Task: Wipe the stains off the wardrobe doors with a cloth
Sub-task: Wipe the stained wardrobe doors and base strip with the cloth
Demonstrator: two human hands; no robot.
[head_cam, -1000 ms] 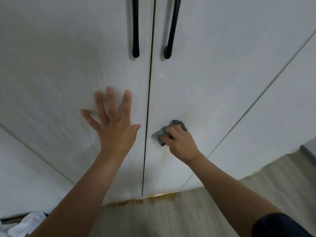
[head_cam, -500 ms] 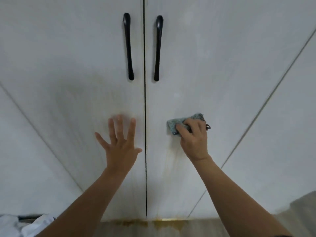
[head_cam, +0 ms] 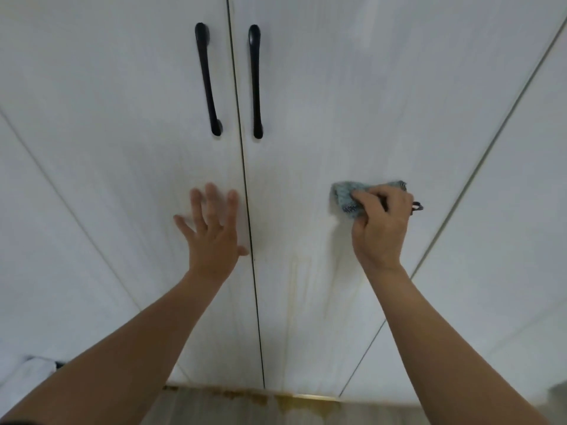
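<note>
Head view: at three o'clock our right hand (head_cam: pixel 379 228) grips the cloth (head_cam: pixel 343 194) by its bunched middle; it seems soft, light. Our left hand (head_cam: pixel 211 237) lies spread on the door (head_cam: pixel 122 148).

Four white wardrobe panels: left door (head_cam: pixel 122 148), right door (head_cam: pixel 352 102), left outer panel (head_cam: pixel 36 240), right outer panel (head_cam: pixel 506 240). Two black handles, left handle (head_cam: pixel 208 81) and right handle (head_cam: pixel 255 81), one per door. Two hands, left hand (head_cam: pixel 211 237) and right hand (head_cam: pixel 380 231). One cloth (head_cam: pixel 342 194). One white bundle (head_cam: pixel 27 372), near left. Yellowish streaks (head_cam: pixel 294 286) on the right door: too faint to count.
</note>
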